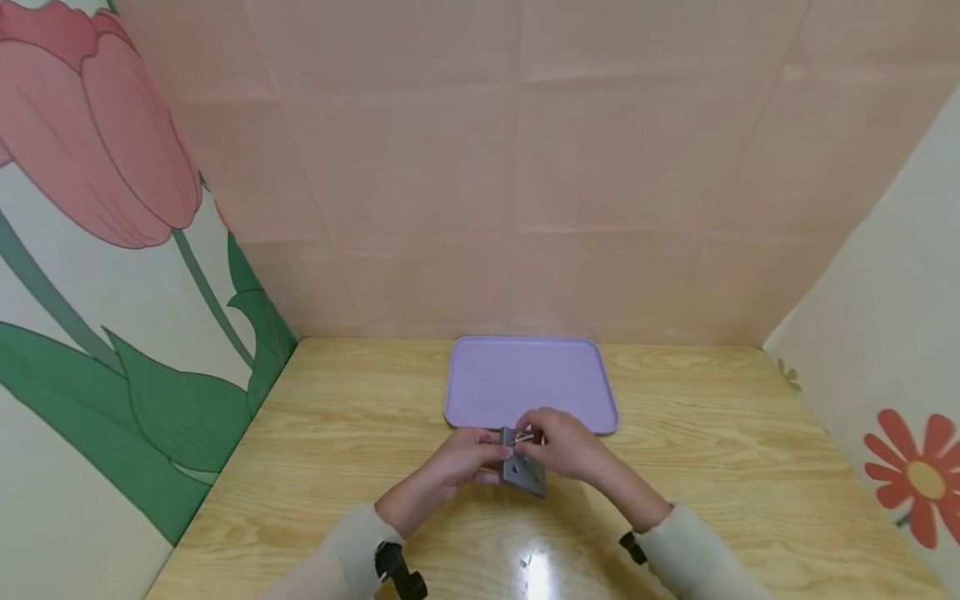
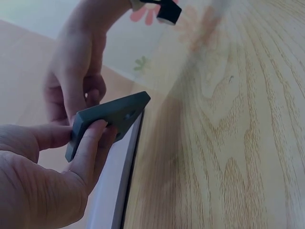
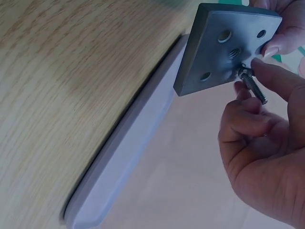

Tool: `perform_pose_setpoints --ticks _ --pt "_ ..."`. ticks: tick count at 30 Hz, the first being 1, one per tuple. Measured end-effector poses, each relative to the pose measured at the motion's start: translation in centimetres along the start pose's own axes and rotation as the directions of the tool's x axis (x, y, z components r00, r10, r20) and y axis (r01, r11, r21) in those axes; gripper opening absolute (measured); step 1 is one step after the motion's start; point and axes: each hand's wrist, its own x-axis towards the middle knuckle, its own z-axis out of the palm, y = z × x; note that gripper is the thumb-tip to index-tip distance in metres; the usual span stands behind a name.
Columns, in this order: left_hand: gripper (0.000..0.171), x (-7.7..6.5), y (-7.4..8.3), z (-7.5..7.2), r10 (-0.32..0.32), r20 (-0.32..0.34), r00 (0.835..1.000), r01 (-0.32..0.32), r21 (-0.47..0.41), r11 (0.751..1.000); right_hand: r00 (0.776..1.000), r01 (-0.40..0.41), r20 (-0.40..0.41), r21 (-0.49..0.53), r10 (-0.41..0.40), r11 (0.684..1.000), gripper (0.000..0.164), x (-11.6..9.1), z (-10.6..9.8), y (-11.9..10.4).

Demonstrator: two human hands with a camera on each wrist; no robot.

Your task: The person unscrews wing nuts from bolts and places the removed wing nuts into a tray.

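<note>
A grey metal plate with several holes is held up over the near side of the table. My left hand grips its edge between thumb and fingers, seen close up in the left wrist view. From the plate's face a threaded bolt sticks out, with what looks like a nut at its base, beside a threaded hole. My right hand pinches the bolt near its base, thumb and fingertips at the plate's face. The plate hides most of the right fingertips in the left wrist view.
A purple tray lies just behind the hands on the wood-grain table. A pinkish covering rises at the table's back edge. Flower-printed panels stand at the left and right. Black straps sit on both wrists.
</note>
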Motion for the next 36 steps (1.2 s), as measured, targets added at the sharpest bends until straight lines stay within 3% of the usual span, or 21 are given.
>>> perform_pose_setpoints --ticks 8,13,15,20,25,29,36 --pt "0.028 0.1 -0.1 0.1 0.003 -0.009 1.000 -0.004 -0.008 1.000 0.989 0.147 -0.025 -0.055 -0.148 0.988 0.017 -0.2 0.1 0.4" --pt "0.028 0.0 0.0 0.1 0.005 -0.009 1.000 -0.005 -0.002 1.000 0.986 0.156 -0.050 -0.056 -0.158 0.986 0.009 -0.2 0.1 0.4" --pt "0.028 0.0 0.0 0.1 0.003 -0.009 1.000 -0.003 0.004 1.000 0.988 0.126 -0.080 -0.043 -0.129 0.991 0.008 -0.1 0.1 0.3" --pt "0.029 -0.2 0.2 0.1 0.004 -0.011 1.000 -0.004 0.014 1.000 0.994 -0.073 -0.078 -0.028 0.070 0.997 0.034 0.0 0.2 0.0" --pt "0.030 -0.2 0.1 0.1 0.009 -0.001 1.000 -0.009 0.012 1.000 0.965 -0.262 0.014 -0.031 0.263 0.964 0.052 -0.1 0.6 -0.2" --pt "0.031 -0.2 0.0 0.2 0.007 0.000 1.000 -0.007 0.009 1.000 0.952 -0.301 0.055 -0.019 0.302 0.953 0.059 -0.2 0.7 -0.4" --pt "0.031 -0.3 0.1 0.4 0.016 0.005 1.000 -0.016 0.014 1.000 0.954 -0.288 0.079 -0.037 0.290 0.957 0.051 -0.3 0.7 -0.7"
